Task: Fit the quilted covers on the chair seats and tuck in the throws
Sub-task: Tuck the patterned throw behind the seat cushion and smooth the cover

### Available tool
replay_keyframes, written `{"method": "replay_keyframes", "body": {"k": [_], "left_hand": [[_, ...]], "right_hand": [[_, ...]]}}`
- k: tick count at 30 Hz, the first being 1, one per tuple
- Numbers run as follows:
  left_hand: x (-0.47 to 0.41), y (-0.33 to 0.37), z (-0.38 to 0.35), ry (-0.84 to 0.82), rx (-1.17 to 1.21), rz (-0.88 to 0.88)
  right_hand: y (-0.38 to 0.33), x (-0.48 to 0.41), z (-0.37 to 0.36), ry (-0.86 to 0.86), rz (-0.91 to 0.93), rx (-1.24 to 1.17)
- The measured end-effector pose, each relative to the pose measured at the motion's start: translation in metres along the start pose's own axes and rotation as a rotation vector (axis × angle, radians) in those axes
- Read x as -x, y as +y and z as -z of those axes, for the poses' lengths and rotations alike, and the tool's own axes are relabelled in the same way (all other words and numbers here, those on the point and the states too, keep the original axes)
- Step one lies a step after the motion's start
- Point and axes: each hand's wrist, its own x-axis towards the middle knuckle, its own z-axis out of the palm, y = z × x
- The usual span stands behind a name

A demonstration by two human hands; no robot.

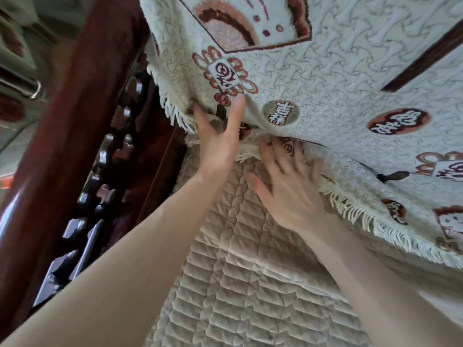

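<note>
A cream throw [325, 78] with red-brown patterns and a fringed edge hangs over the chair back and fills the upper right. Below it lies a beige quilted seat cover [238, 284]. My left hand [218, 141] is at the throw's lower left corner, thumb over the fabric and fingers beneath it, holding the fringed edge. My right hand [290, 181] lies flat with spread fingers, pressing the throw's edge down where it meets the quilted cover. Some fingertips are hidden under the fold.
A dark red carved wooden armrest [82, 136] with openwork runs along the left, close beside my left arm. Floor and blurred furniture [22, 78] show beyond it at far left.
</note>
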Motion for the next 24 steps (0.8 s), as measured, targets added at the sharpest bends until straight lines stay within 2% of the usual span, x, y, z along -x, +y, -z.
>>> {"method": "replay_keyframes", "body": {"k": [6, 9, 12, 14, 17, 24], "left_hand": [[-0.023, 0.007, 0.001, -0.035, 0.103, -0.043], [-0.012, -0.001, 0.008, -0.009, 0.103, -0.074], [0.004, -0.009, 0.016, 0.060, 0.089, -0.120], [0.003, -0.004, 0.015, 0.035, 0.106, -0.109], [-0.010, 0.009, 0.010, -0.005, 0.080, -0.048], [-0.033, 0.020, 0.018, -0.115, 0.038, -0.141]], "right_hand": [[0.016, -0.037, 0.008, -0.053, -0.031, 0.039], [0.010, -0.031, 0.008, 0.004, -0.049, 0.053], [-0.004, -0.008, 0.001, 0.101, 0.028, 0.037], [-0.010, 0.001, -0.003, 0.066, 0.081, 0.054], [-0.013, -0.012, -0.006, -0.013, 0.051, 0.026], [-0.010, -0.049, 0.004, -0.052, 0.006, -0.028]]}}
